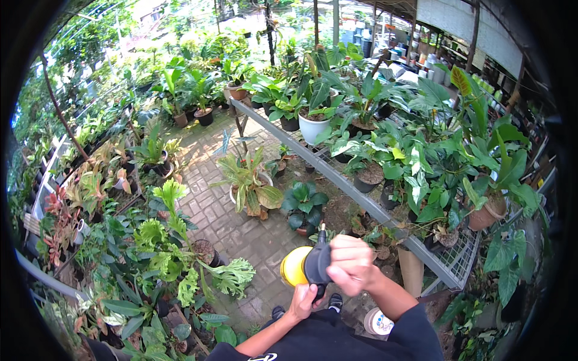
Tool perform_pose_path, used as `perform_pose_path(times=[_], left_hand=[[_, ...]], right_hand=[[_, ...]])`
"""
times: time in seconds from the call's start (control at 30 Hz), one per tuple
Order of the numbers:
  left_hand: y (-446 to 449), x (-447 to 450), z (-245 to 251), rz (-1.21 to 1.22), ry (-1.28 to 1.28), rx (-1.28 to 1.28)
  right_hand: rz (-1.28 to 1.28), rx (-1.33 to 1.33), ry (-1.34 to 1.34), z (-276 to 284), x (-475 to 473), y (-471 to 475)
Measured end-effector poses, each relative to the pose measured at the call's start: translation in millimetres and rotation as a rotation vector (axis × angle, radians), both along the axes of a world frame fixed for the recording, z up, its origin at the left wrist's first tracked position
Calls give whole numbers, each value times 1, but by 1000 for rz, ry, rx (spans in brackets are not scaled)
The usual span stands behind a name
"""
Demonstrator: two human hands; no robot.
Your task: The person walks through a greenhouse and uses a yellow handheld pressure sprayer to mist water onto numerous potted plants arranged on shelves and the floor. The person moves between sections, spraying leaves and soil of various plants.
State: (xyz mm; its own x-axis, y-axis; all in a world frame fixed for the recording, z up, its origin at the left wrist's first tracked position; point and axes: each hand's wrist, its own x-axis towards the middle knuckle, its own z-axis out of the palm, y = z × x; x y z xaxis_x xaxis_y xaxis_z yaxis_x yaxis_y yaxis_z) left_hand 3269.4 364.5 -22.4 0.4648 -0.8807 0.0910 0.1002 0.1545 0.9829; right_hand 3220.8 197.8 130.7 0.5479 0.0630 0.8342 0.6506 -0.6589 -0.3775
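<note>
A yellow pump sprayer bottle (294,266) with a black head and a brass-coloured nozzle tip is held in front of my body, its nozzle pointing away from me. My left hand (303,301) grips the black handle at its near side. My right hand (351,264) is closed on the top of the black head, probably at the pump knob, which the fingers hide. Just beyond the nozzle stands a dark-leaved potted plant (305,203), and a larger plant with yellow-green leaves (247,182) is to its left.
A metal-framed mesh bench (343,180) holding many potted plants runs along the right. A white pot (312,128) stands near its edge. Staghorn-like fronds (171,239) reach in at left over the brick paving (205,198). A round white-topped container (378,322) is near my feet.
</note>
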Motion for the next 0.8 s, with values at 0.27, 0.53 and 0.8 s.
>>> perform_pose_path(times=[0.27, 0.53, 0.8], left_hand=[[54, 14, -5, -24, -192, -62], [77, 13, -12, -77, 78, -8], [79, 4, -16, -132, 448, -30]], right_hand=[[-65, 41, 100, -64, 16, 57], [-267, 1030, 365, -146, 3, 96], [-46, 1097, 369, -173, 5, 102]])
